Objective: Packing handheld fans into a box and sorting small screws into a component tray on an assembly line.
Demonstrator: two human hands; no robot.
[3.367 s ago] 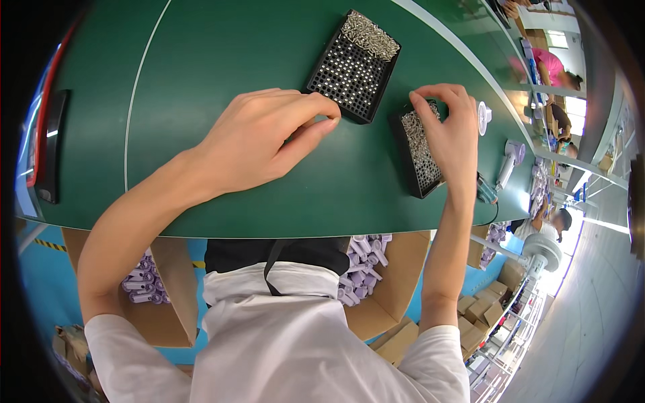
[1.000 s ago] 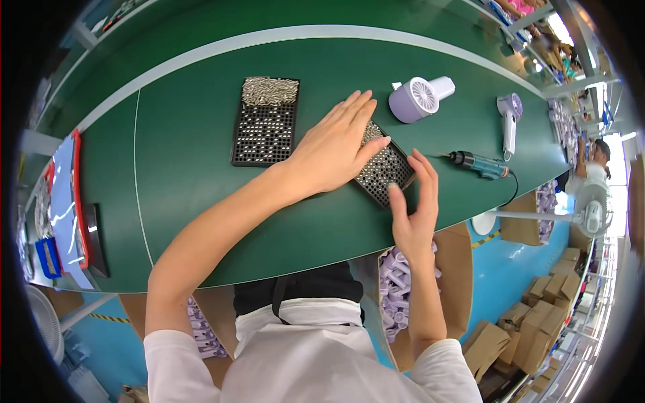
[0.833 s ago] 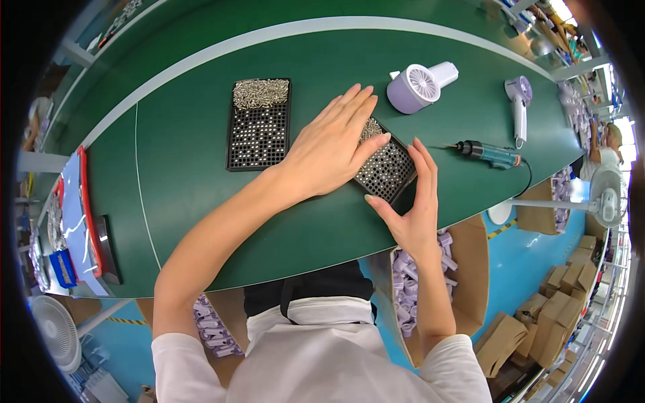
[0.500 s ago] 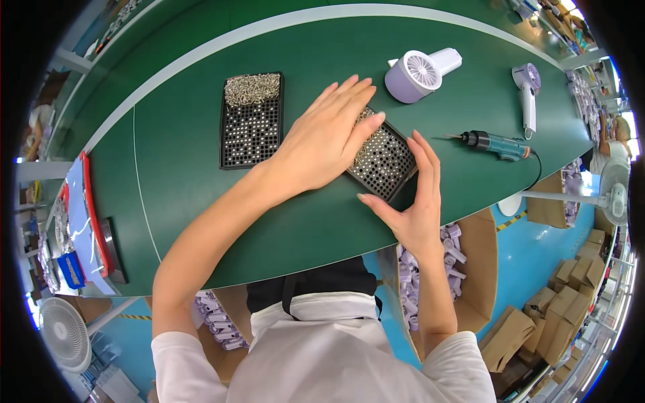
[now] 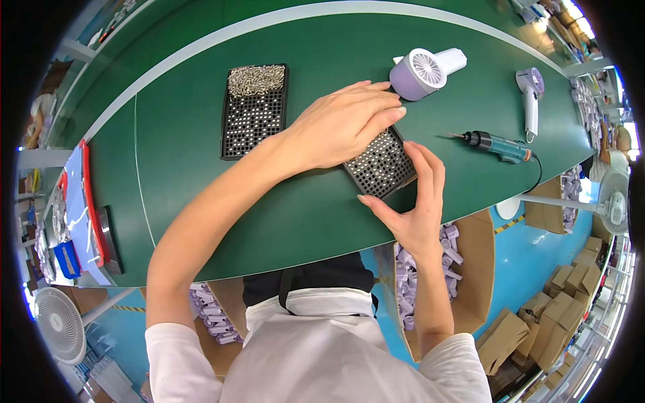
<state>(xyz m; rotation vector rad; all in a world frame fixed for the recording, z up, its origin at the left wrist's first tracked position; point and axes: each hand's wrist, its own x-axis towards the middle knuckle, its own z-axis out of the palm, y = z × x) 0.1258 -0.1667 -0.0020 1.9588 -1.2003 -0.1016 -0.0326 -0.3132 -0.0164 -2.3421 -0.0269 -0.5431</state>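
Observation:
A black perforated screw tray (image 5: 381, 168) lies slanted on the green table, with many of its holes showing silvery screws. My left hand (image 5: 339, 127) is stretched flat across its upper end, fingers together and straight, hiding the loose screws there. At the tray's lower right my right hand (image 5: 420, 208) grips it, thumb at the near corner and fingers along the right edge. A second screw tray (image 5: 254, 124) rests to the left, a heap of loose screws (image 5: 256, 80) covering its far end.
A lilac and white handheld fan (image 5: 416, 77) lies beyond my left fingertips. To the right are a teal electric screwdriver (image 5: 500, 145) with a cord and another small fan (image 5: 531, 101). Below the table edge stands a cardboard box (image 5: 477, 269) of lilac parts.
My left hand has turned, its fingers now pointing more to the right, and it covers more of the tray's upper end. My right hand keeps its hold.

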